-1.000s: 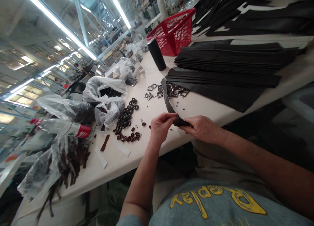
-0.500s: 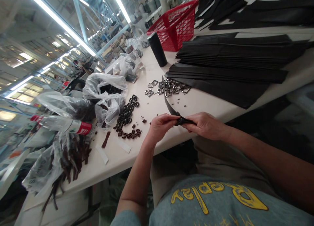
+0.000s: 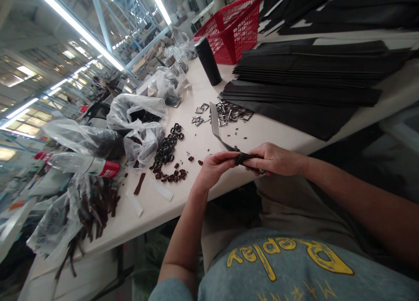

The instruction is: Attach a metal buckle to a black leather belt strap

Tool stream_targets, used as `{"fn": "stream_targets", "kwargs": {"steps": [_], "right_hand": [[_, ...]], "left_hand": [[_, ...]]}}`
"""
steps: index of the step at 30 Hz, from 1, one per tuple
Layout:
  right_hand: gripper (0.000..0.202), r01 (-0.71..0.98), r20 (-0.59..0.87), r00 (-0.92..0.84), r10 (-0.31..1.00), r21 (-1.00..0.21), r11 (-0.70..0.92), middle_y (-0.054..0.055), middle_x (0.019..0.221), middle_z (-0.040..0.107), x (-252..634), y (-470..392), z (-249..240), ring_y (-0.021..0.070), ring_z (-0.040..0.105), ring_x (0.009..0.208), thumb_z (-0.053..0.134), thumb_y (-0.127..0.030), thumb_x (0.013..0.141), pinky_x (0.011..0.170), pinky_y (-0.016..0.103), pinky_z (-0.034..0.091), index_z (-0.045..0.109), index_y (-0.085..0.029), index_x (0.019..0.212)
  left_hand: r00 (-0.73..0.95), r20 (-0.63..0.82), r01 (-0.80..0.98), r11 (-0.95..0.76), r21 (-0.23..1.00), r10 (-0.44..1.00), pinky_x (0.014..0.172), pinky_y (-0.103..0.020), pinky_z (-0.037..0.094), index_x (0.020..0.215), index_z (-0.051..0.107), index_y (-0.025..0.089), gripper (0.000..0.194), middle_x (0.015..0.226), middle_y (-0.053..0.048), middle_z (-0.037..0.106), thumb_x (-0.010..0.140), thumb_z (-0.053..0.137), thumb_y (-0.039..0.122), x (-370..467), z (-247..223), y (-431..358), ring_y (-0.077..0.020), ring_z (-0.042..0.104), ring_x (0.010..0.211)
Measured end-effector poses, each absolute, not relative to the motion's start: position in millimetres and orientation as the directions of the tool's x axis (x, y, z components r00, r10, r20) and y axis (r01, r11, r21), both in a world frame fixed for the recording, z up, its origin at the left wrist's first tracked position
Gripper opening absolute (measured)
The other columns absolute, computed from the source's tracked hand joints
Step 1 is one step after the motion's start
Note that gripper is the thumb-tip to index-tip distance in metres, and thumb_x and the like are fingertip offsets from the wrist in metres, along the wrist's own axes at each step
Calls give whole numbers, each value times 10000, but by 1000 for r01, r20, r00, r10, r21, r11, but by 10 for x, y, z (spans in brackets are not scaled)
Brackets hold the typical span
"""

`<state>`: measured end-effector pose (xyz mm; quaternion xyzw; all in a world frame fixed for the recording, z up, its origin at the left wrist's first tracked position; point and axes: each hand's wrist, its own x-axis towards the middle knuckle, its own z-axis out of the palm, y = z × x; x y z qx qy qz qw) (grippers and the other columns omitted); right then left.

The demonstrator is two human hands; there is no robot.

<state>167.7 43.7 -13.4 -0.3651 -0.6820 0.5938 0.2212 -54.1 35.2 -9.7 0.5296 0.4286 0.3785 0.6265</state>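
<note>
Near the table's front edge a black strap point(image 3: 214, 123) runs between my two hands, its free end bending up and away over the tabletop. My left hand point(image 3: 212, 166) pinches the strap between thumb and fingers. Wrapped round its other end is my right hand point(image 3: 276, 159); a dark, shiny bit that looks like part of a buckle shows below those fingers. Where the hands meet, a dark bunched piece sits on the strap, too small to make out. Beyond the strap lies a pile of metal buckles point(image 3: 231, 114). Black strap loops point(image 3: 166, 149) and brown loops point(image 3: 173, 176) lie to the left.
Stacked black strips point(image 3: 304, 70) cover the table's right side. A black tumbler point(image 3: 208, 63) stands by a red basket point(image 3: 237, 30). On the left are plastic bags point(image 3: 137, 111), a lying bottle point(image 3: 85, 163) and a bundle of brown strips point(image 3: 98, 205). Offcuts lie near the front edge.
The strap's free end has swung slightly left and turned its paler side to view. A shiny bit now shows below my right fingers. Both hands keep their hold; the view has shifted a little.
</note>
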Motion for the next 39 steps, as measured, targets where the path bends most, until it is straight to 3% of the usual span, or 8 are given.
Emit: {"fn": "stream_targets", "kwargs": {"steps": [5,8,14,20,23,28,35,39], "right_hand": [[435,214,-160,-632,758,-976,-27,19,626,647,1673,453,-123,127,568,517,633,-581,812,431,219,444,687,-149,814],[426,233,-126,-620,775,-972,28,8,631,647,1650,443,-127,113,554,473,594,-582,844,431,223,435,656,-163,802],[394,307,-87,-568,818,-945,113,14,652,660,1595,408,-144,123,578,456,534,-556,864,447,238,440,613,-177,792],[350,312,-39,-557,829,-936,165,16,670,661,1592,408,-175,129,600,473,510,-510,874,482,246,458,602,-182,790],[334,337,-15,-543,839,-920,202,3,631,635,1590,398,-168,129,596,468,500,-491,875,495,247,452,594,-189,768],[224,377,15,-539,842,-890,257,-11,574,621,1597,386,-151,147,603,491,538,-401,835,515,253,435,605,-198,765],[168,285,-8,-572,821,-940,189,-14,658,678,1625,419,-180,138,625,514,577,-360,797,517,246,457,638,-203,795],[143,275,-14,-586,811,-944,182,-24,636,667,1628,433,-190,134,628,511,591,-339,778,512,238,456,642,-205,773]], "left_hand": [[317,-54,30,47,998,947,765,-285,532,990,820,235,260,839,-31,779,759,819,353,-538,-102,311,-142,659,742],[289,-15,55,-1,998,957,836,-303,539,1083,795,243,302,954,-47,783,810,779,371,-512,-138,240,-161,685,837],[121,105,-17,-104,994,987,871,-298,555,975,809,245,214,973,-40,772,766,817,291,-360,-240,192,-163,701,906],[133,361,306,-385,871,923,741,-252,562,1002,790,230,190,921,-44,744,817,760,195,-298,-141,154,-131,677,796],[138,427,420,-443,792,894,714,-249,568,990,776,220,183,877,-35,745,818,749,163,-287,-122,145,-125,672,739],[147,355,439,-382,813,923,731,-261,560,987,779,228,184,874,-31,745,818,741,169,-278,-187,151,-131,669,737],[276,1,189,-55,980,961,791,-287,543,1085,785,211,294,960,-61,778,911,649,405,-433,-105,122,-167,695,820],[307,-49,133,8,991,950,753,-275,524,966,805,199,245,862,-44,772,811,761,384,-486,-77,193,-146,664,750]]}}
